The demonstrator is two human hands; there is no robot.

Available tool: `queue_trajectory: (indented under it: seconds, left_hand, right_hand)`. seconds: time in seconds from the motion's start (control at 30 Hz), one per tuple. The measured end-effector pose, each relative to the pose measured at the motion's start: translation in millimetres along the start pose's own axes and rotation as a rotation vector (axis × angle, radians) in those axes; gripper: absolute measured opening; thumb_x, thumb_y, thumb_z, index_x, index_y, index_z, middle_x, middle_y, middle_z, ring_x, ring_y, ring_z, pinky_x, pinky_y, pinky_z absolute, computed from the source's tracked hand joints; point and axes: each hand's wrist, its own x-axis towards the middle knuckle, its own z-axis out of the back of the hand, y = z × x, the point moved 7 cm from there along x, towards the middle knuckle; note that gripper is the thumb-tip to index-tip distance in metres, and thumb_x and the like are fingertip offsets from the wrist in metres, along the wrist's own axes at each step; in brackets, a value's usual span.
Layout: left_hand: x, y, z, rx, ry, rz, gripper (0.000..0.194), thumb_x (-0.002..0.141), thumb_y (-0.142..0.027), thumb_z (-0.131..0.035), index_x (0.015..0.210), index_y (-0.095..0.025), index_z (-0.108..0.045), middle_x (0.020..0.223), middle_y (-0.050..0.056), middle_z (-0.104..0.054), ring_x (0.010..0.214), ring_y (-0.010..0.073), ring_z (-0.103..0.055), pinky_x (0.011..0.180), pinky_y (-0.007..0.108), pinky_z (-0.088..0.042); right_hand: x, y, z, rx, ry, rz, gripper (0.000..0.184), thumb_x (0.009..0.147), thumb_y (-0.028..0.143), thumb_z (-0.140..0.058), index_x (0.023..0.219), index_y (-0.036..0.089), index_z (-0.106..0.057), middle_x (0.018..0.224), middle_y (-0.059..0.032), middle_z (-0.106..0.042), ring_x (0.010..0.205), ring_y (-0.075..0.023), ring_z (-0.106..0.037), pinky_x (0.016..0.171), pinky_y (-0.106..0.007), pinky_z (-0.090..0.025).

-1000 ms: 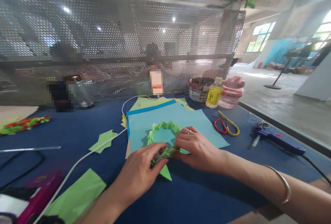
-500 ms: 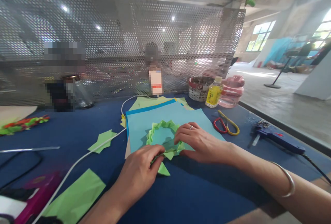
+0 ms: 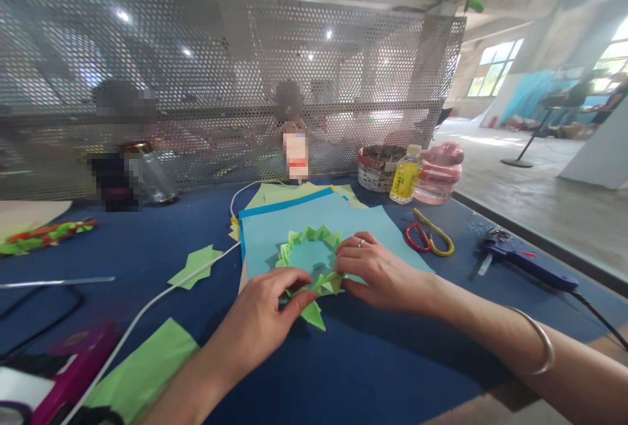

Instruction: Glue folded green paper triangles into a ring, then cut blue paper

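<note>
A ring of folded green paper pieces [image 3: 310, 242] lies on a light blue sheet [image 3: 377, 229] on the dark blue table [image 3: 383, 366]. My left hand [image 3: 267, 320] pinches a folded green paper piece [image 3: 313, 312] at the ring's near edge. My right hand [image 3: 375, 268], with a ring on one finger, presses and pinches the ring's near right side. The two hands almost meet at the join.
Red and yellow scissors [image 3: 429, 237] and a blue glue gun [image 3: 523, 260] lie to the right. A yellow bottle [image 3: 406, 176], a pink container [image 3: 439, 173] and a round basket [image 3: 379, 167] stand behind. Green paper scraps [image 3: 196, 265] and a white cable [image 3: 147, 310] lie left. A perforated metal screen [image 3: 220, 85] backs the table.
The paper ring has shifted slightly while both hands kept working its near edge. The left hand's fingers have moved up around the loose green piece.
</note>
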Motion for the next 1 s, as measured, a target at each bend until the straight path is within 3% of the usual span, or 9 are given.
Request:
queue_trajectory:
  seconds: [0.33, 0.57, 0.77, 0.93, 1.0]
  left_hand:
    - [0.6, -8.9, 8.2, -0.164, 0.137, -0.062, 0.016, 0.087, -0.027, -0.057, 0.101, -0.026, -0.065, 0.111, 0.001, -0.064, 0.104, 0.0173, -0.059, 0.094, 0.031, -0.044]
    - [1.3, -7.7, -1.4, -0.035, 0.114, -0.071, 0.017, 0.091, -0.023, -0.051, 0.078, -0.021, -0.062, 0.084, 0.0, -0.065, 0.083, 0.0159, -0.061, 0.076, 0.028, -0.045]
    - [-0.9, -6.8, -5.9, 0.054, 0.105, -0.047, 0.014, 0.091, -0.023, -0.05, 0.081, -0.022, -0.06, 0.082, -0.002, -0.064, 0.08, 0.0163, -0.059, 0.073, 0.029, -0.042]
    - [-2.9, -3.1, -6.9, -0.03, 0.106, -0.007, 0.002, 0.09, -0.023, -0.049, 0.088, -0.024, -0.05, 0.084, -0.004, -0.062, 0.079, 0.0148, -0.059, 0.071, 0.027, -0.042]
    - [-3.6, -2.4, -6.8, -0.079, 0.098, -0.003, 0.006, 0.089, -0.021, -0.049, 0.093, -0.025, -0.046, 0.086, -0.004, -0.061, 0.079, 0.0141, -0.059, 0.07, 0.026, -0.042]
  right_hand:
    - [-2.1, -9.6, 3.5, -0.047, 0.038, -0.022, 0.007, 0.08, 0.011, -0.058, 0.077, 0.017, -0.059, 0.082, -0.005, -0.064, 0.096, -0.0209, -0.057, 0.091, -0.037, -0.032]
    - [-2.9, -16.4, 4.5, -0.091, 0.066, -0.025, 0.01, 0.08, 0.009, -0.056, 0.076, 0.018, -0.058, 0.08, -0.0042, -0.063, 0.095, -0.0206, -0.056, 0.092, -0.039, -0.03]
    - [-6.4, -22.3, 0.7, -0.084, 0.089, -0.021, 0.011, 0.077, 0.007, -0.055, 0.077, 0.018, -0.057, 0.082, -0.0035, -0.062, 0.095, -0.0204, -0.053, 0.09, -0.037, -0.03]
    - [-7.4, -19.9, 2.4, -0.048, 0.101, -0.021, 0.022, 0.072, 0.003, -0.054, 0.086, 0.019, -0.061, 0.088, -0.0045, -0.063, 0.099, -0.0212, -0.053, 0.091, -0.037, -0.032]
    - [-7.8, -18.6, 3.5, -0.031, 0.114, -0.027, 0.028, 0.071, 0.002, -0.054, 0.091, 0.019, -0.062, 0.09, -0.0051, -0.064, 0.101, -0.0215, -0.053, 0.091, -0.038, -0.032]
